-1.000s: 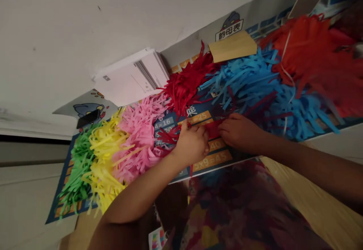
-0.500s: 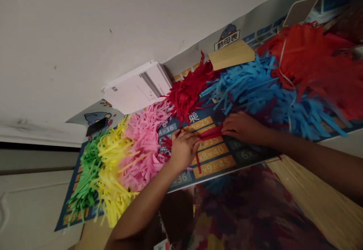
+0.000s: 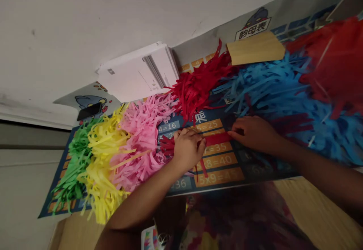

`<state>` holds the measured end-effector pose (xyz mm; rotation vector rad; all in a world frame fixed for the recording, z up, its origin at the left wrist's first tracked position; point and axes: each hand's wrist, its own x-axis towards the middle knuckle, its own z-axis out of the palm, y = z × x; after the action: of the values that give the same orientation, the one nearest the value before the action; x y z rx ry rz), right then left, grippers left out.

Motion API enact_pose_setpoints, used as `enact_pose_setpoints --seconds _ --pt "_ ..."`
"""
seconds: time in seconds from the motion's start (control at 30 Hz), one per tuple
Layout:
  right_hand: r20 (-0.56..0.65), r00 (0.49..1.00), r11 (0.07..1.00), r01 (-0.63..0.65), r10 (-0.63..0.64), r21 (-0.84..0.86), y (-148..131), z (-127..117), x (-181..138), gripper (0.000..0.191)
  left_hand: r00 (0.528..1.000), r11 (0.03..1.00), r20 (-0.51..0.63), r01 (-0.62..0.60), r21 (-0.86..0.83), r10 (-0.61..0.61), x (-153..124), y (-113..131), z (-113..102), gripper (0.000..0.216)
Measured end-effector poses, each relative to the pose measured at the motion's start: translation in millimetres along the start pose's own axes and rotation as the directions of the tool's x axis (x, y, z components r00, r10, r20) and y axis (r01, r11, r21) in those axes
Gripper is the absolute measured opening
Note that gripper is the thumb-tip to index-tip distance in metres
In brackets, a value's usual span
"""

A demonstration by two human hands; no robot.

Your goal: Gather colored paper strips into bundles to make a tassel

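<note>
My left hand [image 3: 187,148] and my right hand [image 3: 253,132] rest on a blue multiplication-table mat [image 3: 218,165]. Both are closed on the two ends of a bundle of dark red paper strips [image 3: 217,139] stretched flat between them. More dark red strips [image 3: 166,145] stick out to the left of my left hand. One strip hangs down below my left hand.
Heaps of cut paper strips cover the mat: green [image 3: 75,163], yellow [image 3: 103,167], pink [image 3: 141,133], dark red [image 3: 202,84], blue [image 3: 272,91], bright red [image 3: 337,61]. A white paper stack [image 3: 138,74], a wooden block [image 3: 255,48] and a phone [image 3: 89,111] lie near the wall.
My hands have drawn slightly apart along the red bundle, with the right hand further right. The view has shifted, so the heaps sit a little differently in the picture.
</note>
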<state>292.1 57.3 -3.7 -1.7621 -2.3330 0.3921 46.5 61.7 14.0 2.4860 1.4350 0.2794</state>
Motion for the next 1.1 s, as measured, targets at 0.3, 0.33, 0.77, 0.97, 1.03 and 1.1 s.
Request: enact_pose_setpoints --seconds 0.3,0.33,0.77,0.97,1.03,1.1 --pt "-0.011 1.0 0.999 -0.028 0.028 0.019 2.9 4.6 2.0 0.023 1.0 1.0 0.012 0.017 0.018 -0.017 1.8 -5.2 1.7 0.017" --pt "-0.023 0.999 0.999 -0.029 0.03 0.012 1.3 2.3 0.9 0.021 1.0 0.999 -0.009 0.006 0.033 -0.006 1.3 -5.8 1.3 0.012" --pt "0.001 0.872 0.85 0.478 -0.49 -0.22 -17.6 -4.2 4.9 0.019 0.893 0.822 0.055 -0.434 0.369 0.447 2.1 16.7 -7.5 0.023" --pt "-0.081 0.869 0.846 0.449 -0.488 -0.287 -30.0 0.6 1.6 0.012 0.922 0.859 -0.034 -0.346 0.377 0.386 0.8 9.8 -2.1 0.018" --pt "-0.088 0.853 0.825 0.465 -0.515 -0.321 -30.6 2.9 -4.9 0.017 0.923 0.859 -0.043 -0.339 0.384 0.383 -5.3 6.4 -1.2 0.019" --pt "-0.108 0.831 0.808 0.488 -0.546 -0.332 -23.5 5.7 -11.1 0.019 0.919 0.859 -0.051 -0.344 0.379 0.39 -12.7 2.8 -1.6 0.02"
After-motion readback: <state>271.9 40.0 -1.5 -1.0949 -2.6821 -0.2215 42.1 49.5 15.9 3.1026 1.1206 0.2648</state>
